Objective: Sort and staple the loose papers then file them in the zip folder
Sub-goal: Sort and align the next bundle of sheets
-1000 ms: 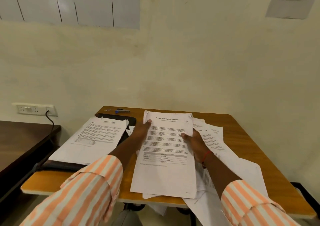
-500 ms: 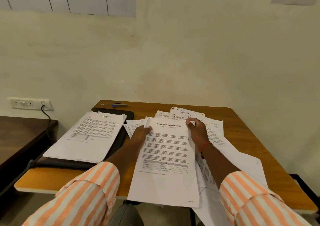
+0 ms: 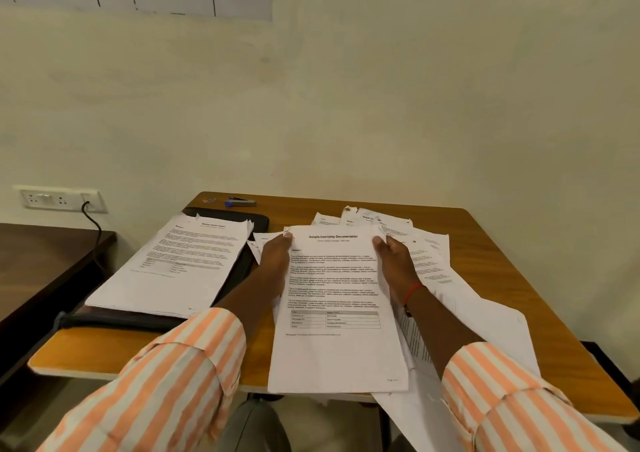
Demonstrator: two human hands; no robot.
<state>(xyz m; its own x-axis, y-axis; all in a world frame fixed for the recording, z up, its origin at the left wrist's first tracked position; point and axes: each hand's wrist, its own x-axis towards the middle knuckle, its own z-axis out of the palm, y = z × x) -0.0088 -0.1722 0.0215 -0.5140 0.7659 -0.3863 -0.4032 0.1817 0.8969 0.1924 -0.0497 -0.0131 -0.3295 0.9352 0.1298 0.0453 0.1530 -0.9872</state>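
both hands, left hand (image 3: 275,261) and right hand (image 3: 394,261), pinch the paper bundle (image 3: 334,313) at its top corners; square edges before fetching the stapler (image 3: 240,202).

A printed sheet (image 3: 336,347) headed "Sample Internship Documentation" is gripped near its upper corners by the left hand (image 3: 275,261) and the right hand (image 3: 398,264), over loose papers (image 3: 429,254) spread on the desk (image 3: 502,278). A second stack (image 3: 180,261) is laid on a black zip folder (image 3: 242,217) at the left. A stapler (image 3: 240,202) is seen near the desk's far edge.
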